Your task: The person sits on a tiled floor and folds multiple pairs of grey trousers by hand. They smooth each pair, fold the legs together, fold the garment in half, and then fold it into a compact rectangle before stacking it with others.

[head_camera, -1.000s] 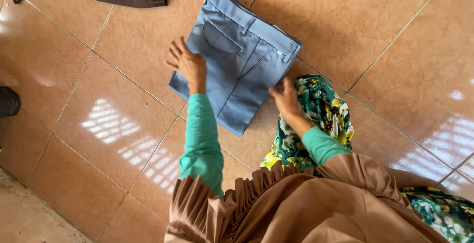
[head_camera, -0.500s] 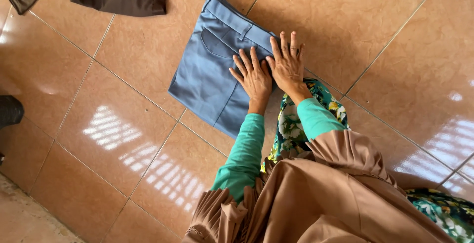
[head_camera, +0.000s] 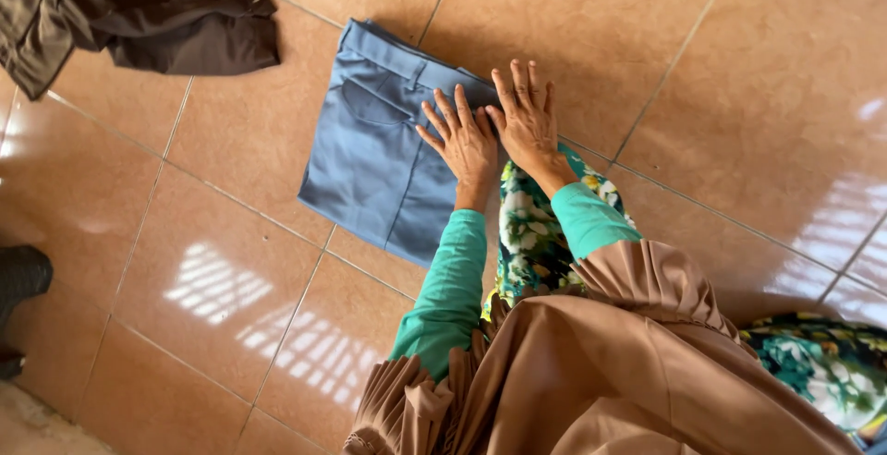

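1. Nearest the camera, a brown pleated garment (head_camera: 591, 372) is being worn over teal sleeves (head_camera: 448, 293), and a floral green cloth (head_camera: 531, 233) is being seen beneath the arms.
2. The left hand (head_camera: 465, 141) is being pressed flat, fingers spread, on the right part of the folded blue trousers (head_camera: 379, 150); nothing is being gripped by it.
3. The right hand (head_camera: 527, 118) is being laid just beside the left, equally flat and spread, at the trousers' right edge; nothing is being grasped by it either.
4. The trousers are being kept on the floor directly ahead of the person, waistband and back pocket turned upward, already folded into a compact rectangle. By judgement, the folding is being brought near its end: the folds are made, and only smoothing and putting aside are being left.
5. The tiled floor (head_camera: 739, 76) is being shown as glossy terracotta squares with pale grout, with patches of window light being reflected in it.
6. Farther off, a dark brown garment (head_camera: 148, 7) is being left crumpled at the upper left, not yet folded.
7. At the left edge, a dark object (head_camera: 20, 275) is being partly shown; its kind cannot be told.
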